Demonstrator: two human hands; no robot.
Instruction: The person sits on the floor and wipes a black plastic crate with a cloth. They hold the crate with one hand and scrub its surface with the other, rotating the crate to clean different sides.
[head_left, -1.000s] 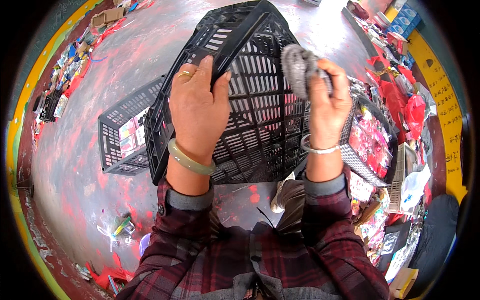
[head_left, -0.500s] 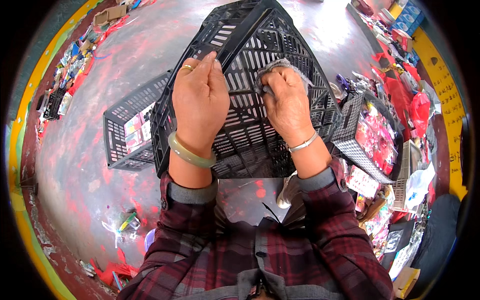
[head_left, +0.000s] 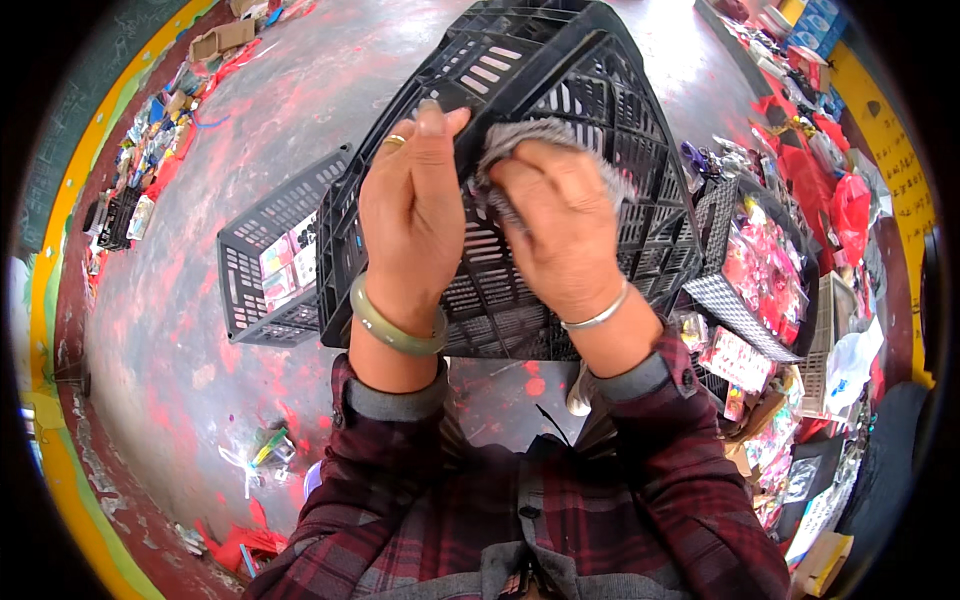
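Note:
A large black slatted plastic crate (head_left: pixel 500 310) is tilted up in front of me, its bottom side facing me. My left hand (head_left: pixel 412 215) is closed on the crate's edge at the left, its thumb along the outside and a ring and jade-coloured bangle showing. In my right hand (head_left: pixel 565 225) is a bunched grey cloth (head_left: pixel 540 132), pressed against the slats close to the crate's upper edge. Some of the right fingertips are hidden in the cloth.
A second black crate (head_left: pixel 238 300) holding packaged items stands on the floor at left. To the right is a black-and-white patterned basket (head_left: pixel 728 290) of pink and red goods, beside a beige basket (head_left: pixel 824 320). Piled goods line both walls; a small plastic bag (head_left: pixel 262 452) lies lower left.
My right hand has moved the cloth up and leftward across the slats, nearer the crate's edge. The crate has shifted slightly to the right, with my left hand still gripping it.

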